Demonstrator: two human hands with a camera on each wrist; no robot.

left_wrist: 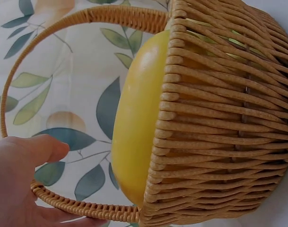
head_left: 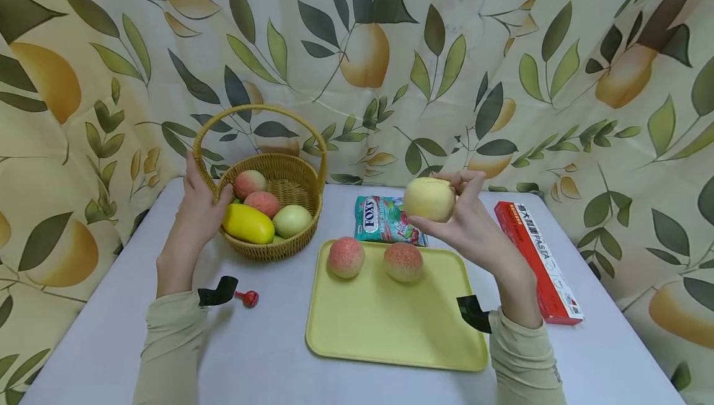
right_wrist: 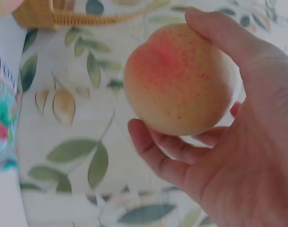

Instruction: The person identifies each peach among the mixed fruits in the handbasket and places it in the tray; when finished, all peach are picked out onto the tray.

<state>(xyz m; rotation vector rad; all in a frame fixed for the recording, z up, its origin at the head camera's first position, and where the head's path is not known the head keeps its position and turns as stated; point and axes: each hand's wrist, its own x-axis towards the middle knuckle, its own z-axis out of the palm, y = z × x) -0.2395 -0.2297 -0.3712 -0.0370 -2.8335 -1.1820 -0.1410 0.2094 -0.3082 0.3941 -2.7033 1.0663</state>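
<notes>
My left hand [head_left: 202,208] grips the left side of the handle of a wicker basket [head_left: 271,252], the thumb inside the loop in the left wrist view. In the basket lie a long yellow fruit [head_left: 248,224], a pale green round fruit [head_left: 292,221] and two reddish peaches [head_left: 263,204]. Above the far right part of a yellow tray [head_left: 390,330], my right hand [head_left: 474,222] holds a peach [head_left: 428,199] between thumb and fingers. It looks pale yellow from the head, but the right wrist view shows its red blush [right_wrist: 167,56]. Two peaches [head_left: 346,257] sit on the tray's far side.
A teal FOXS candy bag [head_left: 375,219] lies just behind the tray. To the right is a red pasta box [head_left: 535,262]. A red-wrapped lollipop [head_left: 250,298] lies near the left wrist. Behind the white table [head_left: 256,355] hangs a leaf-patterned curtain [head_left: 390,113].
</notes>
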